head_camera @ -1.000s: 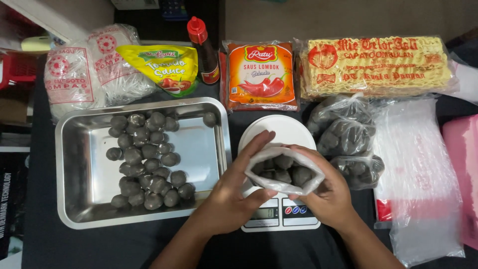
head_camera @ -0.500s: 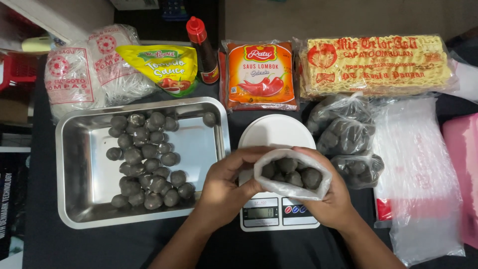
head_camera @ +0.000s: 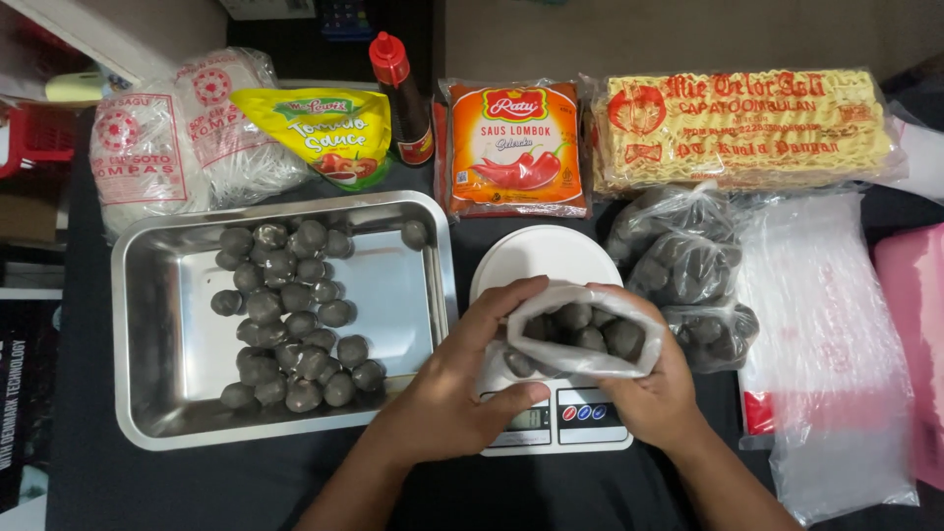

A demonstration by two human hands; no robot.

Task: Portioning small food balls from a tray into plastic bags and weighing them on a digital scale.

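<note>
Here, both hands meet over a white kitchen scale (head_camera: pixel 551 285) that sits on the dark tabletop (head_camera: pixel 88 482), and between them they hold a small clear plastic bag (head_camera: pixel 580 329) partly filled with dark grey meatballs (head_camera: pixel 590 329). The left hand (head_camera: pixel 447 393) grips the bag's near-left side, its fingers (head_camera: pixel 501 300) curled over the open rim and its thumb lying along the scale's front edge, just above the small display. The right hand (head_camera: pixel 659 393) cups the bag from the right and from below, fingers wrapped around the plastic so that only the back of the hand and the knuckles show; the fingertips themselves are hidden behind the bag. The bag's mouth stands open and tilts toward the camera, and it hangs above the scale's round platform; whether it rests on the platform cannot be told. To the left, just beside the scale, lies a rectangular steel tray (head_camera: pixel 157 413) with a loose heap of more meatballs (head_camera: pixel 290 324) toward its middle and one lone ball near its far right corner. To the right of the scale sit several filled, tied bags of meatballs (head_camera: pixel 683 261), and beyond them a stack of empty clear bags (head_camera: pixel 831 344). Along the far edge are packets of white noodles (head_camera: pixel 177 138), a yellow sauce pouch (head_camera: pixel 320 128), a red-capped bottle (head_camera: pixel 401 98), an orange chilli sauce packet (head_camera: pixel 516 147) and a long pack of yellow noodles (head_camera: pixel 742 128).
</note>
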